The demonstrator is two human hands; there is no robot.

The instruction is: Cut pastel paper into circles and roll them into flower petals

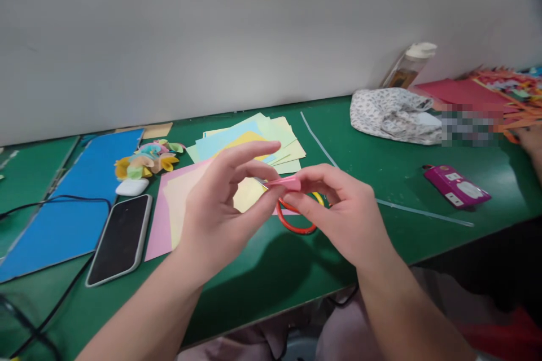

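Note:
My left hand [224,203] and my right hand [339,208] meet above the green table [381,180], both pinching a small folded pink paper piece [288,183]. The left thumb and fingers grip its left end, with the index finger stretched out above. The right fingertips hold its right end. Directly below lie scissors with orange-red handles [296,225], partly hidden by my hands. A pink sheet [158,225] and pale yellow sheets lie under my left hand.
A fanned stack of coloured papers [254,138] lies behind my hands. A phone [121,240], white earbud case [132,186], paper flowers [146,161] and blue sheet [63,203] sit left. A patterned cloth [392,115], bottle [409,65], pink case [457,186] and another person's hand [531,144] are right.

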